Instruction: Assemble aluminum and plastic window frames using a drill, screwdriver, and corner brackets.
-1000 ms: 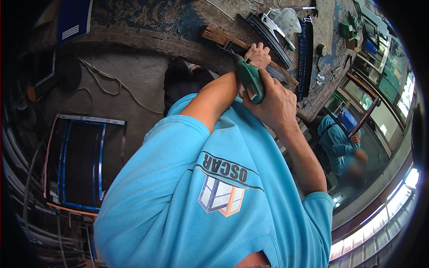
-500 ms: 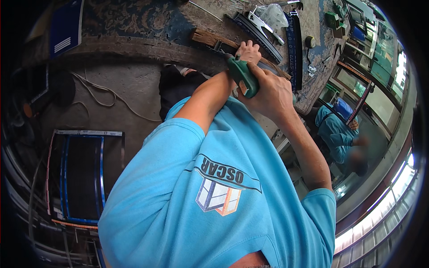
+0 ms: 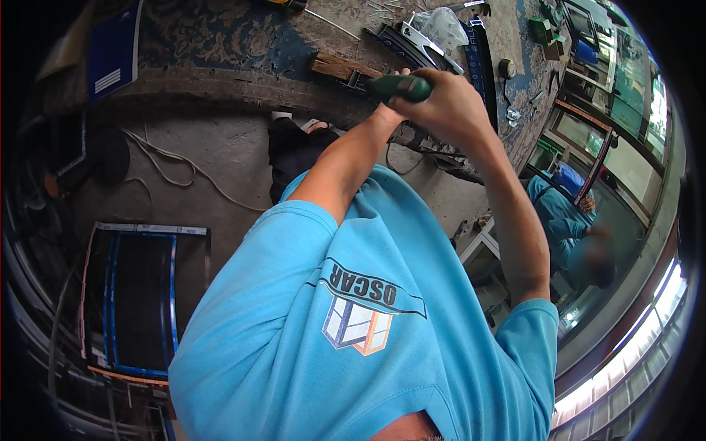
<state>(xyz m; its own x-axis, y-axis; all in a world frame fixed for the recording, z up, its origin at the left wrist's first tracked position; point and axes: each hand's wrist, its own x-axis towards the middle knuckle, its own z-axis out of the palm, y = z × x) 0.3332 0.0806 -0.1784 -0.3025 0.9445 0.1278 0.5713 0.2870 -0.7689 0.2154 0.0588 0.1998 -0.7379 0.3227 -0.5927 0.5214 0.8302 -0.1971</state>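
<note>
My right hand (image 3: 452, 103) is closed round a green power drill (image 3: 397, 88), held over the near edge of the workbench. My left hand (image 3: 391, 112) reaches to the same spot from below; the drill covers most of it and its fingers are largely hidden. Just left of the hands lies a rough wooden block (image 3: 337, 65) on the bench, with a dark metal piece (image 3: 357, 79) against it. Whether the drill's tip touches anything cannot be seen.
On the patterned workbench (image 3: 220, 44) lie a long screwdriver (image 3: 331, 24), dark metal profiles (image 3: 482, 66), a clear plastic bag (image 3: 445, 28) and a tape measure (image 3: 507, 68). A blue-edged frame (image 3: 173, 294) stands lower left. Another person (image 3: 562, 213) is at the right. A cord (image 3: 193, 170) crosses the floor.
My right hand has lifted and turned the drill, so it now lies across the view and covers my left hand. The left hand's fingers showed before.
</note>
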